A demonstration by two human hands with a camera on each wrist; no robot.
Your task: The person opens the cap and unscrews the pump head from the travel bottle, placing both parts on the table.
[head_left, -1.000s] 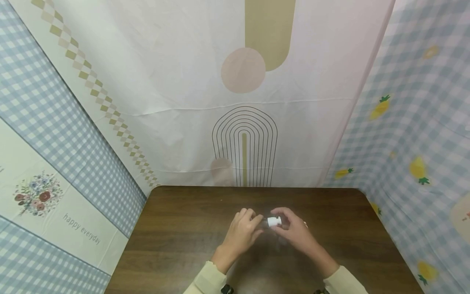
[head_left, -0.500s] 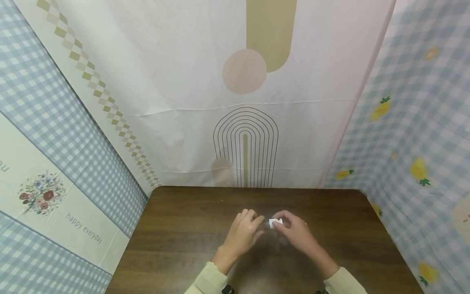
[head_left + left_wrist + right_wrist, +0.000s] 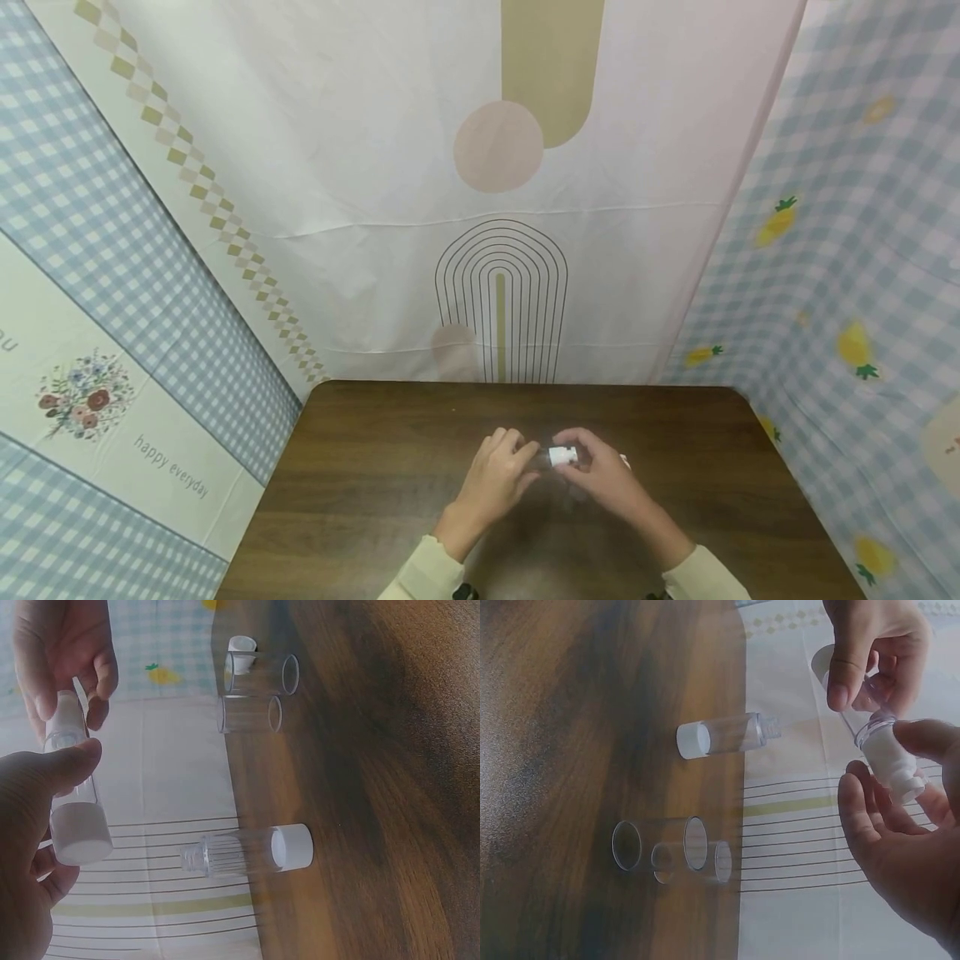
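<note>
My left hand (image 3: 491,471) grips a small clear pump bottle (image 3: 86,791) by its body, above the table. A white base (image 3: 81,834) closes the bottle's near end in the left wrist view. At the other end sits a white pump top (image 3: 889,757), and my right hand (image 3: 606,477) holds it between thumb and fingers. In the right wrist view the right thumb touches the pump top's side, the other fingers curving below. The fingers partly hide the bottle in the head view.
A second clear bottle (image 3: 238,853) with a white base and bare threaded neck stands on the brown wooden table (image 3: 375,500). Two clear open cylinders (image 3: 660,844) stand apart from it. A small white part (image 3: 241,645) is behind them. Patterned cloth (image 3: 360,292) hangs behind the table.
My right thumb and fingers close on the white pump top, then spread and shift around it again. My left hand and the bottle stay nearly still.
</note>
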